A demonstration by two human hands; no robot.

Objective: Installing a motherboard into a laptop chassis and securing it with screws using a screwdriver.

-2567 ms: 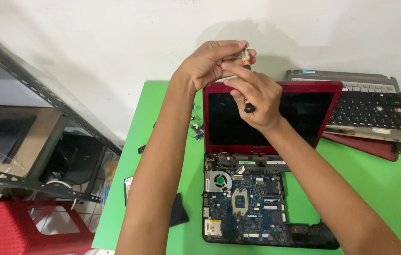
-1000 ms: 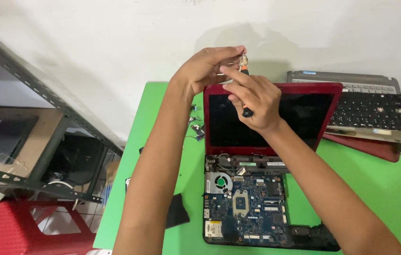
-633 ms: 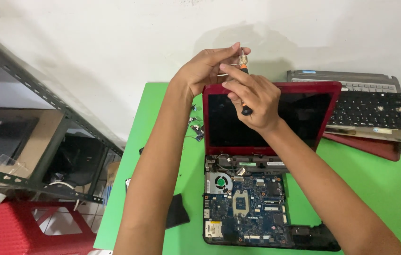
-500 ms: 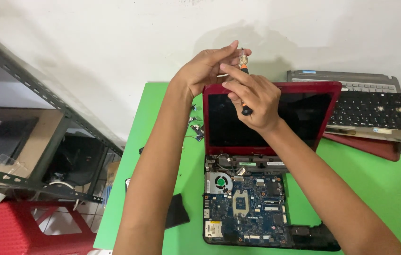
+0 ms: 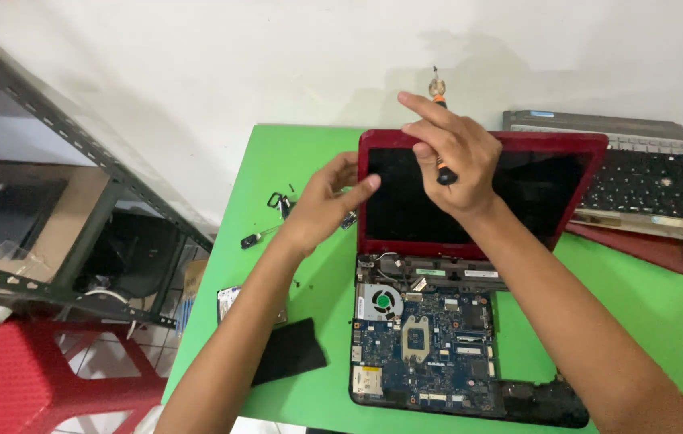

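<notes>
I look down on a green table (image 5: 293,161), smooth and matte, pushed against a white wall. On it lies a red laptop (image 5: 470,273) with its keyboard deck gone: the blue board (image 5: 426,345) lies bare, with a round fan (image 5: 380,302) at its upper left and a square chip socket beside it. The glossy black screen (image 5: 406,201) stands up in its red bezel. To the right, a loose black keyboard (image 5: 647,189) rests on another red cover.

My right hand (image 5: 454,157) is closed around a thin screwdriver (image 5: 438,88), tip pointing up above the bezel, index finger stretched out. My left hand (image 5: 325,201) is half open, holding nothing that I can see, fingertips touching the bezel's left edge.

As I judge it, the left hand should steady the lid while the right brings the tip down squarely, so that the hard plastic is not scratched. Small black parts (image 5: 277,201) lie loose nearby.
</notes>
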